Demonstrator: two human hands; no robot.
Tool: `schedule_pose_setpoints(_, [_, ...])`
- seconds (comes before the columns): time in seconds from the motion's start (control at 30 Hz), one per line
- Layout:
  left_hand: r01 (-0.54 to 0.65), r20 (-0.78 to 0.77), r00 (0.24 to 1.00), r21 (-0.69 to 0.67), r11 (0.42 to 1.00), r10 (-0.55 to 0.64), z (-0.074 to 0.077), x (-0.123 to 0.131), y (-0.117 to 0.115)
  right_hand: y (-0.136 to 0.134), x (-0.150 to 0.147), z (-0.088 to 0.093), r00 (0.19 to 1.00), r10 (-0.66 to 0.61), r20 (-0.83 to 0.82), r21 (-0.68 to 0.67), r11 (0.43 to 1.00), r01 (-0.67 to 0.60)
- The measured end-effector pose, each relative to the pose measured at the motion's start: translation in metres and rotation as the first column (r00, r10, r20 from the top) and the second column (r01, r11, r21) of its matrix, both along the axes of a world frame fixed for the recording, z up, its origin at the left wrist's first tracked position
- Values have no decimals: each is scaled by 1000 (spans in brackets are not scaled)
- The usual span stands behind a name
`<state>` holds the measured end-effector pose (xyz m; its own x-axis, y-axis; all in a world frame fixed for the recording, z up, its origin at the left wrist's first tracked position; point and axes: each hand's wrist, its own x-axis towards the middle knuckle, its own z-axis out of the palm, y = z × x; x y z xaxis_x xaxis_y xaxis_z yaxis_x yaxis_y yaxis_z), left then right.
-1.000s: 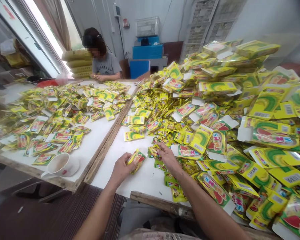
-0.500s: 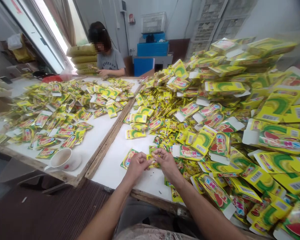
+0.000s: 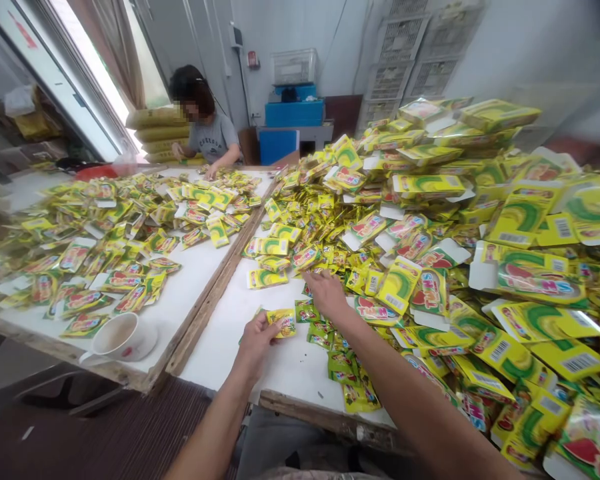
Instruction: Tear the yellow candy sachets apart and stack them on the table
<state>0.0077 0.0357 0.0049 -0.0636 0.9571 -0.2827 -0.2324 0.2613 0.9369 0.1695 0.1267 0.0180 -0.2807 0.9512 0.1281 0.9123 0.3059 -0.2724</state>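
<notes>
Yellow foil catches the light on the packet [image 3: 284,325] in front of me, pinched between the thumb and fingers of the left hand [image 3: 254,339], just above the white bench [image 3: 217,357]. The right hand [image 3: 327,295] lies palm down at the near edge of a heap of packets [image 3: 325,217], fingers pointing away; I can't tell whether they grip anything. Green packets [image 3: 343,363] run down beside that forearm towards the wooden edge [image 3: 325,415]. Bigger boxes [image 3: 540,280] pile high on the right, many with white flaps sticking out.

Across a wooden strip [image 3: 220,283], a second bench [image 3: 173,310] carries another spread of boxes [image 3: 125,280], and a white cup [image 3: 130,343] of something pale brown stands near its corner. Beyond, a person [image 3: 213,137] in grey reaches a hand to the far boxes, with stacked sacks [image 3: 150,137] behind.
</notes>
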Motion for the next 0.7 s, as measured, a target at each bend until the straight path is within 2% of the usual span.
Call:
schedule_pose_setpoints(0.13, [-55,50,997,3,999,54,-2,-6,-1,12,2,-2,1000,20,18,-15,1000,-20])
schedule_pose_setpoints(0.23, [-180,-1,984,-1,984,180,-3,-12,2,8,5,3,1000,2,-24,6,1000,-2])
schedule_pose_setpoints(0.3, [-262,-1,965,5,965,262,-3,-13,5,-1,5,5,990,-12,-141,4,1000,12])
schedule_pose_setpoints(0.33, [-289,7,957,0,957,289,-2,-12,7,-7,4,4,961,-16,-276,-29,1000,9])
schedule_pose_setpoints(0.37, [-302,21,953,-5,953,302,-1,-10,8,-13,1,3,894,-28,-448,-84,996,-11])
schedule_pose_setpoints(0.43, [-280,64,958,-2,960,279,1,-4,8,-27,-6,-3,637,-106,-763,-219,971,-100])
schedule_pose_setpoints(0.47, [-250,85,965,12,968,248,1,-1,7,-35,-11,-6,510,-163,-845,-276,948,-155])
schedule_pose_setpoints(0.5, [-217,100,972,37,975,213,2,2,6,-41,-15,-9,436,-210,-875,-321,926,-198])
schedule_pose_setpoints(0.53, [-188,104,978,68,980,181,2,5,4,-47,-19,-11,402,-245,-882,-353,909,-220])
schedule_pose_setpoints(0.6, [-154,86,986,121,981,144,2,7,1,-56,-24,-11,400,-272,-875,-380,898,-221])
schedule_pose_setpoints(0.67, [-135,89,988,134,982,124,3,7,-2,-61,-25,-9,393,-271,-879,-380,895,-234])
schedule_pose_setpoints(0.7, [-120,119,987,118,986,106,4,6,-3,-62,-23,-8,364,-280,-888,-388,881,-269])
